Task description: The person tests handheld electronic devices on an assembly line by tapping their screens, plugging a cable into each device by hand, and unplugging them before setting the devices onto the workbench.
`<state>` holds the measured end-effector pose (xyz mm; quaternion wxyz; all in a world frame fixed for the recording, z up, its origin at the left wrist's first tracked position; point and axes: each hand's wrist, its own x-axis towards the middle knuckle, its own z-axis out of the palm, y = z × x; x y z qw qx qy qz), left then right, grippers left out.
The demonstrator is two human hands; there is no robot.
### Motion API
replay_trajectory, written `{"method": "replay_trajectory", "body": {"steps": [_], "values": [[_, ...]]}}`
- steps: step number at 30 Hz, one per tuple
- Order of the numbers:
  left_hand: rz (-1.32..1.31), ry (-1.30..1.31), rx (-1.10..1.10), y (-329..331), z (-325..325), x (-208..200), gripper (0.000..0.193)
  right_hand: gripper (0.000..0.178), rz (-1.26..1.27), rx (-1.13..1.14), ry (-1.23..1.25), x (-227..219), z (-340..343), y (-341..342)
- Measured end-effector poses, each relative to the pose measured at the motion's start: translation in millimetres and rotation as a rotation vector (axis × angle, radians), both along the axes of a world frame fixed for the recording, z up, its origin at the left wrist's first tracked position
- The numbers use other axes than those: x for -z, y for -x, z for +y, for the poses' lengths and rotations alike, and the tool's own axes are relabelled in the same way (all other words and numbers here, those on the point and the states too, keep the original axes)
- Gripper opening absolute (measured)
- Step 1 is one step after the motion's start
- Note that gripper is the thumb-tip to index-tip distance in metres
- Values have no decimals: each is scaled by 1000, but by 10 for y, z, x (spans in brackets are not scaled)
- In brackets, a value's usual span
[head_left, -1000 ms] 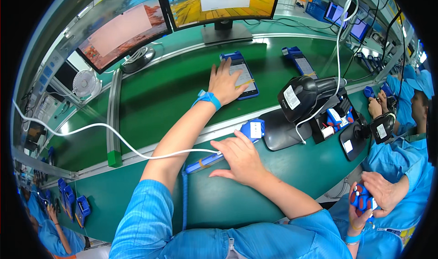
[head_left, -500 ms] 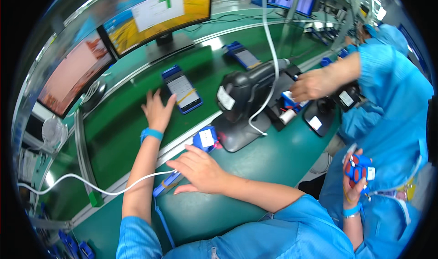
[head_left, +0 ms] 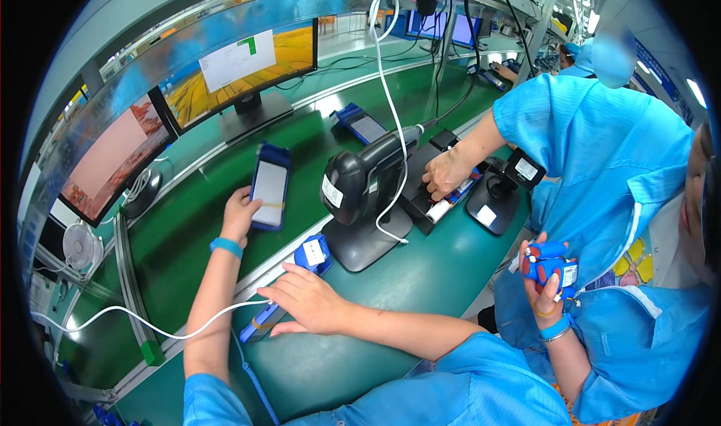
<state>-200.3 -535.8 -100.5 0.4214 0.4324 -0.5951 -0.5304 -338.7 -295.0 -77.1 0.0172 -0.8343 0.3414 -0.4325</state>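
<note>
My left hand (head_left: 240,212) is closed on the lower left edge of a blue handheld terminal (head_left: 270,182) with a pale screen and a yellow band, on the green mat. Nearer to me, my right hand (head_left: 306,300) lies across a second blue handheld terminal (head_left: 312,252), fingers over one side and thumb at the other. That one has a white label at its far end and a yellow band at its near end. A white cable (head_left: 161,327) runs over my left forearm to its side under my right fingers. My right palm hides its middle.
A black scanner on a stand (head_left: 353,189) stands right of my hands. Another blue terminal (head_left: 360,123) lies farther back. A co-worker's hand (head_left: 448,172) reaches into a black tray (head_left: 417,201); the other hand (head_left: 542,295) holds several blue cylindrical cells (head_left: 548,264). Monitors (head_left: 240,69) stand behind.
My left hand has moved from beside the far terminal to gripping its edge. My right hand stays over the near terminal, its thumb closer in. The whole view has shifted.
</note>
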Motion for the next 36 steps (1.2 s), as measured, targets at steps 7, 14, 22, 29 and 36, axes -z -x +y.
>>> {"method": "replay_trajectory", "body": {"steps": [7,14,22,29,36], "values": [[-167,141,51,-1239,1292,-544,45,73,-1,32,-13,-20,18,98],[-232,164,-425,-2803,2821,-650,52,74,-58,123,187,-247,-63,458],[-292,72,-526,-3646,4280,-582,51,29,50,742,120,-92,531,1877],[-396,531,356,-1528,3255,-990,42,21,253,833,-74,145,449,1916],[-444,811,421,-160,3087,-863,44,12,67,902,-150,-72,907,2035]]}}
